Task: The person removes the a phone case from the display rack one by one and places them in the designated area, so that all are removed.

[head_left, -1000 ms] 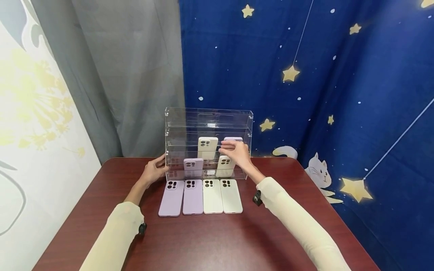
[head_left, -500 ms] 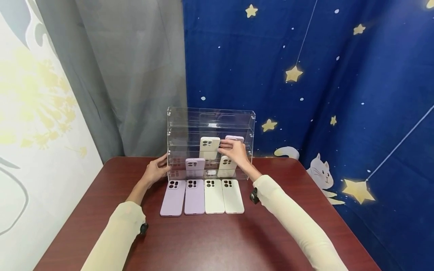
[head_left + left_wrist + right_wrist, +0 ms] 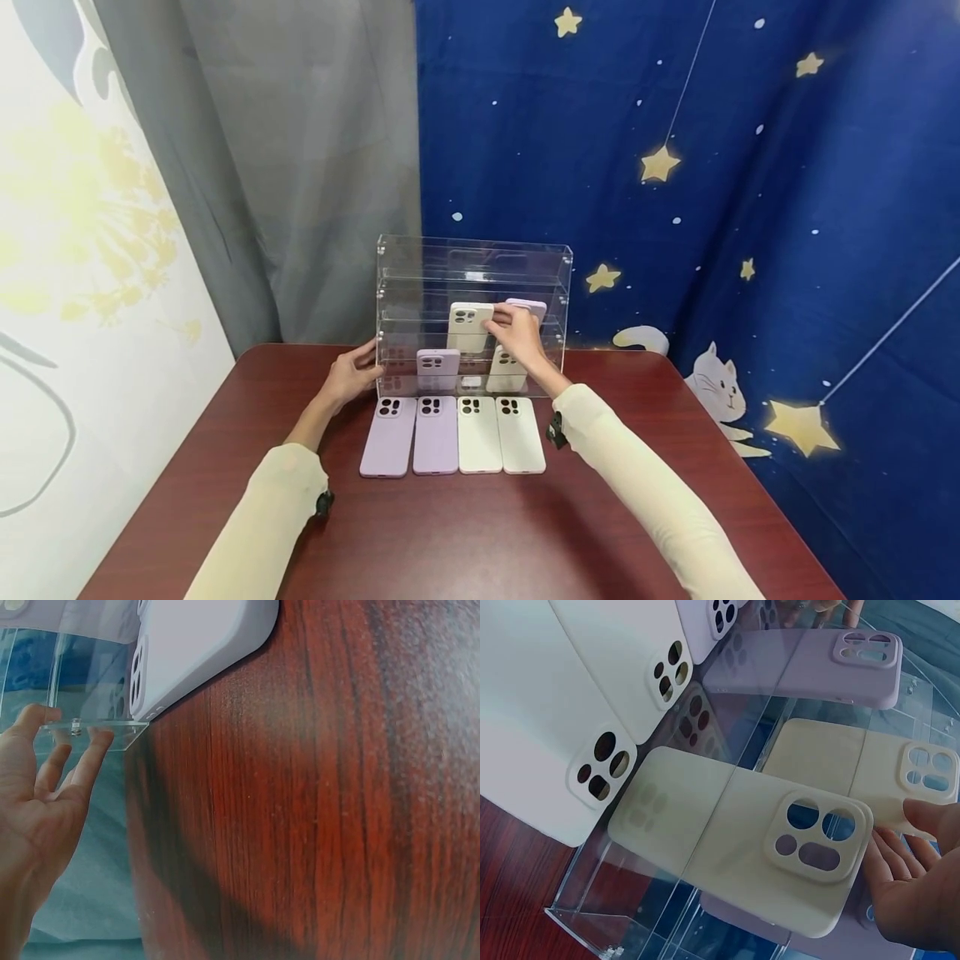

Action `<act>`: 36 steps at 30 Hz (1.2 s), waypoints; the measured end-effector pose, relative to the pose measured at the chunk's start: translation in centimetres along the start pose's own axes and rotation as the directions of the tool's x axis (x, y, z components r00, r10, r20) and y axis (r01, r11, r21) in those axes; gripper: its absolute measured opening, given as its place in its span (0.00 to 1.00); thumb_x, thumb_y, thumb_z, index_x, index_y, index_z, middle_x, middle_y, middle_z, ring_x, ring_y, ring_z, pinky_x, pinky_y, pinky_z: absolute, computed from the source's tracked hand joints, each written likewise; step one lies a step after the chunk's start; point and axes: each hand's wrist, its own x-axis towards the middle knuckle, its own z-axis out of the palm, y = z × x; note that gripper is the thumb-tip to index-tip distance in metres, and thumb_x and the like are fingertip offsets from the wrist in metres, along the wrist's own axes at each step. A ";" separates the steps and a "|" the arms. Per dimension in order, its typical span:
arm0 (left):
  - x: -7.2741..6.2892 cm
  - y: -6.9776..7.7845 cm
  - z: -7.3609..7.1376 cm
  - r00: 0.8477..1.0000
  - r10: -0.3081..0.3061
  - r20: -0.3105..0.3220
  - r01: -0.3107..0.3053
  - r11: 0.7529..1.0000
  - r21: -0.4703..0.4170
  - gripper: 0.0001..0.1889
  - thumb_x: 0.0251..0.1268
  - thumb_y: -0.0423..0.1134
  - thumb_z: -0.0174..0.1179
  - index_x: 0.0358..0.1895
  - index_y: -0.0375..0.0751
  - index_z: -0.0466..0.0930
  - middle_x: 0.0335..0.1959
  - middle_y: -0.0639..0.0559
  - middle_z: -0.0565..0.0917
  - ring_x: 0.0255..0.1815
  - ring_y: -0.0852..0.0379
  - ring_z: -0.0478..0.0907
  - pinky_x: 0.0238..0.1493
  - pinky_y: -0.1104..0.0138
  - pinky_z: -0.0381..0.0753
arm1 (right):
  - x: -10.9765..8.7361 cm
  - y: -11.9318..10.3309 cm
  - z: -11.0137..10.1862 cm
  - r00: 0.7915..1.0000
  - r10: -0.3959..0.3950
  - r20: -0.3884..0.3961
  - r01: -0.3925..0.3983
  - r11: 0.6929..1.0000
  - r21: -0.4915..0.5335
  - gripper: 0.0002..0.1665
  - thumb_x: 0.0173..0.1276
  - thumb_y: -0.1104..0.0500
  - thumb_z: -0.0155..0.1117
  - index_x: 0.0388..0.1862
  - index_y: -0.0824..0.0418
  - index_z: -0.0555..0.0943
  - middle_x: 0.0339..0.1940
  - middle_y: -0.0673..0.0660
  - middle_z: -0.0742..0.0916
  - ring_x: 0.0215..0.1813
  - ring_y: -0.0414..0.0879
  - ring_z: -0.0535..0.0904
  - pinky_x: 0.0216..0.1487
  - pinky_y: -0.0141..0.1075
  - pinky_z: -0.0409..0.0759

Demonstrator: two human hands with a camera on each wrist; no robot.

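Observation:
A clear acrylic tiered rack point(image 3: 405, 296) stands on the table, holding several phone cases. My right hand point(image 3: 519, 333) pinches the right edge of a cream phone case point(image 3: 467, 329) on a middle tier, thumb point(image 3: 922, 816) in front and fingers behind. Partly behind that hand stands a purple case point(image 3: 534, 305). On the lowest tier are another purple case point(image 3: 438, 369) and another cream case point(image 3: 507, 371). My left hand point(image 3: 348, 377) touches the rack's left side panel; in the left wrist view its fingertips point(image 3: 100, 737) press against the panel with fingers fairly straight.
In front of the rack lies a row of cases, two purple point(image 3: 388, 446) and two white point(image 3: 480, 442), on the dark red wooden table point(image 3: 450, 533). Grey point(image 3: 337, 167) and blue star-patterned curtains point(image 3: 562, 167) hang behind the table.
My right hand has moved slightly left onto the cream case's edge, its fingers closing on it. The left hand stays at the rack's side. The head view has shifted a little.

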 end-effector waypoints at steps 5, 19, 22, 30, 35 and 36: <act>-0.1 0.2 -0.1 1.000 0.011 0.014 -0.011 1.000 -0.023 0.37 0.74 0.27 0.59 0.82 0.47 0.59 0.75 0.33 0.69 0.70 0.35 0.74 0.55 0.53 0.87 | 0.1 -0.1 0.2 1.000 0.008 -0.015 -0.008 1.000 0.020 0.19 0.68 0.67 0.72 0.56 0.71 0.85 0.48 0.67 0.90 0.51 0.57 0.89 0.53 0.40 0.89; -0.2 0.2 0.0 1.000 -0.014 0.016 0.014 0.999 -0.051 0.37 0.74 0.28 0.60 0.82 0.47 0.59 0.76 0.34 0.68 0.70 0.37 0.73 0.54 0.58 0.88 | -0.3 -1.5 -0.3 0.999 -0.026 -0.030 0.026 0.999 -0.030 0.18 0.70 0.61 0.72 0.57 0.65 0.86 0.49 0.63 0.91 0.51 0.53 0.90 0.53 0.39 0.88; -0.2 0.2 0.0 1.000 -0.021 0.014 0.021 0.999 -0.048 0.37 0.74 0.29 0.60 0.82 0.48 0.59 0.76 0.35 0.69 0.70 0.37 0.74 0.54 0.59 0.88 | -0.4 -1.9 -0.4 0.999 -0.026 -0.030 0.025 1.000 -0.017 0.18 0.70 0.61 0.72 0.57 0.64 0.86 0.49 0.63 0.91 0.51 0.52 0.90 0.53 0.38 0.89; 0.0 0.0 0.0 1.000 0.010 0.006 -0.010 0.999 -0.033 0.37 0.73 0.28 0.60 0.82 0.46 0.60 0.74 0.32 0.69 0.69 0.35 0.74 0.54 0.57 0.88 | -0.8 -3.2 -1.0 0.995 -0.080 -0.055 0.081 0.997 0.010 0.17 0.70 0.61 0.73 0.55 0.66 0.87 0.47 0.63 0.92 0.50 0.53 0.90 0.52 0.38 0.89; 0.1 -0.1 0.1 1.000 0.001 0.003 -0.001 0.999 -0.035 0.37 0.73 0.28 0.60 0.82 0.44 0.59 0.74 0.32 0.70 0.68 0.36 0.75 0.53 0.58 0.88 | -0.9 -4.1 -1.3 0.990 -0.109 -0.093 0.111 0.994 0.014 0.15 0.70 0.60 0.73 0.52 0.64 0.88 0.46 0.61 0.92 0.48 0.51 0.91 0.50 0.37 0.89; 0.0 -0.1 0.1 1.000 -0.002 0.005 0.002 1.000 -0.030 0.37 0.74 0.28 0.60 0.82 0.44 0.59 0.74 0.32 0.69 0.68 0.36 0.75 0.53 0.58 0.88 | -1.0 -4.3 -1.4 0.989 -0.114 -0.097 0.116 0.993 0.019 0.14 0.70 0.61 0.73 0.52 0.64 0.88 0.46 0.61 0.92 0.48 0.51 0.91 0.50 0.37 0.89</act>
